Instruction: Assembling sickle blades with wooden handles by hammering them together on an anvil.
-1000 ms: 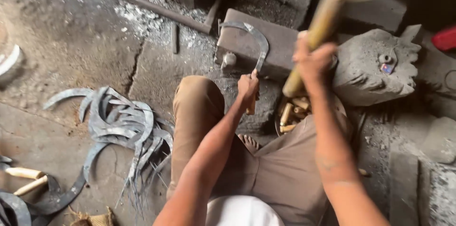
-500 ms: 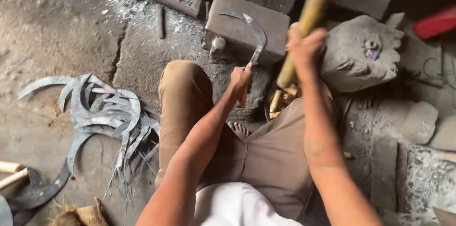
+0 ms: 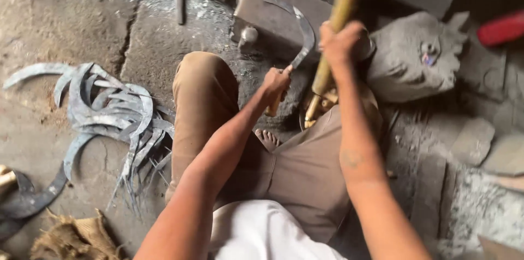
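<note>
The person is sitting low on the floor (image 3: 65,14), both knees bent in brown trousers, with one bare foot (image 3: 267,139) showing between the legs.

The left hand (image 3: 277,82) is wrapping tightly around the handle end of one curved sickle blade (image 3: 303,33), fingers pressed together on it. The blade is arching up from the fist and its curve is lying across the top of one dark metal block (image 3: 267,6) that is serving as an anvil, just ahead of the knees.

The right hand (image 3: 341,41) is closing firmly around one pale wooden handle (image 3: 338,14), which is rising steeply out of the top of the view; whatever head it is carrying is out of sight. The lower end of the handle is reaching down beside the right thigh.

One small rounded metal piece (image 3: 249,34) is sitting at the near edge of the block. One grey stone-like lump (image 3: 415,58) is lying just to the right of the right hand, and one red object (image 3: 502,28) is showing at the far right edge.

To the left, well apart from the hands, a heap of curved grey blades (image 3: 109,112) is lying tangled on the floor; there are more than ten, too overlapped to count exactly. One piece of coarse sacking (image 3: 71,241) is lying near the bottom left.
</note>
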